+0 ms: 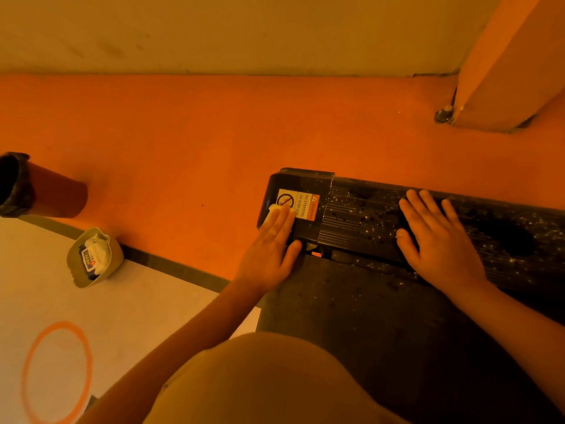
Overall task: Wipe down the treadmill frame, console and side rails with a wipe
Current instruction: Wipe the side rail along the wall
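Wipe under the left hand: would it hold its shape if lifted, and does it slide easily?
The wipe looks crumpled and bunched under the left hand, so it would probably hang limp and weigh little. Straight fingers alone press it on the smooth end cap, so it likely slides easily.

Head cam was dim, with a heavy orange cast over everything; I couldn't read true colours. I couldn't place the light source. No hard glare, only dust specks glinting on the side rail (367, 209). The belt (351, 332) went near black, detail crushed. Shadows were soft, no hard edges. The post (504, 56) at right edge leaned from wide-angle distortion. Warning label (298, 206) text was legible; centre was sharp.
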A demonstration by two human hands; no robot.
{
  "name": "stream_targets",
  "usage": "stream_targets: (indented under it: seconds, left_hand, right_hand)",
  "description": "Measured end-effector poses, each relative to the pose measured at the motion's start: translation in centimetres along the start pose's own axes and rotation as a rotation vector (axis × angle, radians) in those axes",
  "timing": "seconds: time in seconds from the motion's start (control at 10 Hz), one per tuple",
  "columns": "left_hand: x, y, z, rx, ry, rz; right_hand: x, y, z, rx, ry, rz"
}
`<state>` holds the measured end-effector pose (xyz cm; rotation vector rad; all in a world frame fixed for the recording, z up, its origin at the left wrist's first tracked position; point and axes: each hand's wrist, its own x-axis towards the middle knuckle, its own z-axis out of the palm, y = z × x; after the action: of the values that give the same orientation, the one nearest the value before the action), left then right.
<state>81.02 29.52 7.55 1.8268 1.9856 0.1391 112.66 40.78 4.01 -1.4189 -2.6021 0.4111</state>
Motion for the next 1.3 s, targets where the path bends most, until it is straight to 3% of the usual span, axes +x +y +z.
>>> stream_targets:
  seconds: [0.3, 0.5, 0.7, 1.0, 1.2, 1.3]
  left_hand:
    - [7.3, 0.6, -1.5, 0.003, -0.034, -0.008]
    - [1.0, 0.1, -0.2, 0.018, -0.038, 0.028]
    - [7.6, 2.3, -1.7, -0.013, -0.069, 0.037]
    - [1.7, 1.7, -0.4, 0.013, -0.125, 0.056]
    - [9.9, 3.3, -2.4, 0.060, -0.128, 0.048]
    - [7.9, 3.1, -1.6, 0.042, -0.091, 0.057]
  right_hand:
    - [0.0, 0.0, 0.0, -0.017, -0.006, 0.001]
    - [0.0, -0.1, 0.0, -0.020, -0.006, 0.004]
    - [0.0, -0.1, 0.0, -0.029, -0.003, 0.000]
    - [0.0, -0.1, 0.0, -0.034, -0.011, 0.009]
    - [0.1, -0.1, 0.0, -0.041, -0.011, 0.010]
    - [0.1, 0.0, 0.0, -0.034, -0.011, 0.011]
